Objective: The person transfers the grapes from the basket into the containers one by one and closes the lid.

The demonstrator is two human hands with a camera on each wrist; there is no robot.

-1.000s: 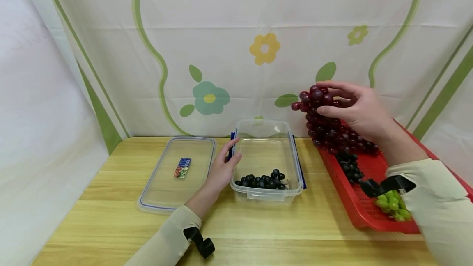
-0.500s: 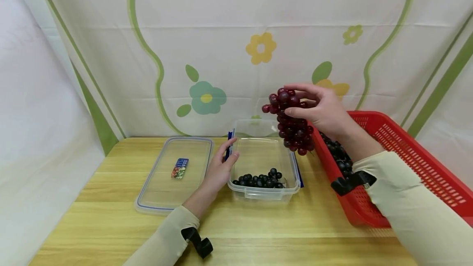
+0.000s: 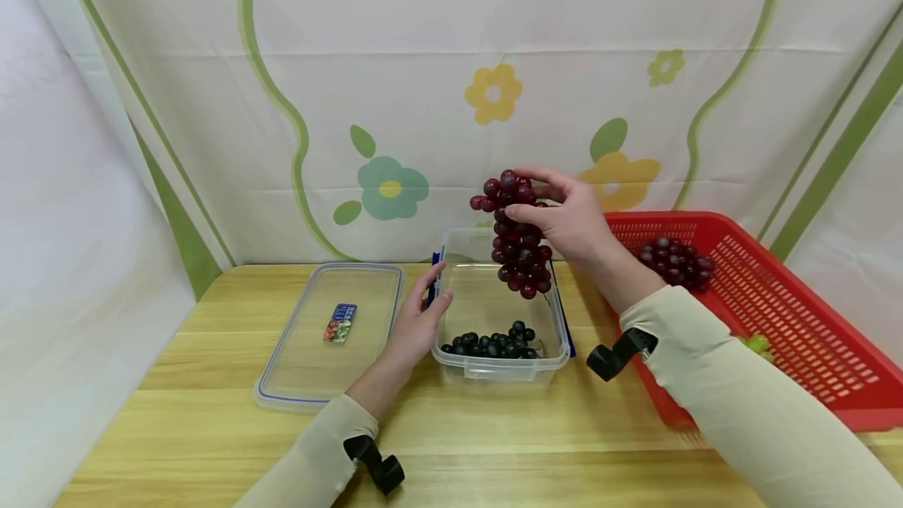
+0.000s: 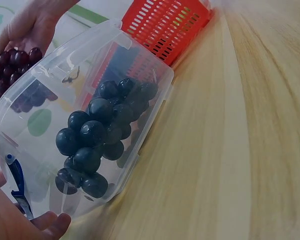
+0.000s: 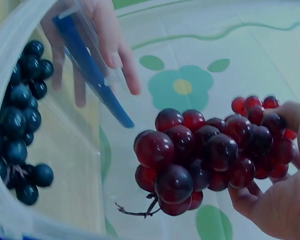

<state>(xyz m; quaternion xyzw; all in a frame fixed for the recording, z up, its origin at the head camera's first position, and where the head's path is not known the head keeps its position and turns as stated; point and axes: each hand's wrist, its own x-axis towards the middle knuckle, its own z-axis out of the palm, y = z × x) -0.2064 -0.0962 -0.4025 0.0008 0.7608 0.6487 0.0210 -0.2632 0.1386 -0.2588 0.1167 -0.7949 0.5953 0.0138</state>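
My right hand (image 3: 574,218) holds a bunch of dark red grapes (image 3: 520,245) by its upper end, thumb in front. The bunch hangs over the clear plastic food container (image 3: 518,369), its stem end (image 5: 149,207) pointing down. A bunch of black grapes (image 3: 490,343) lies along the container's near side. My left hand (image 3: 411,329) rests against the container's left wall beside a blue clip (image 4: 17,182), with fingers extended; through the wall the right wrist view shows them fairly straight.
To the left lies the container's clear lid (image 3: 296,371) with a blue seal and a label. On the right stands a red plastic basket (image 3: 811,320) holding more dark red grapes (image 3: 676,261) and green grapes (image 3: 758,345). A patterned cloth hangs behind the wooden table (image 3: 494,453).
My right hand has carried the red grapes leftward from over the basket to over the container. My left hand has stayed at the container's side.
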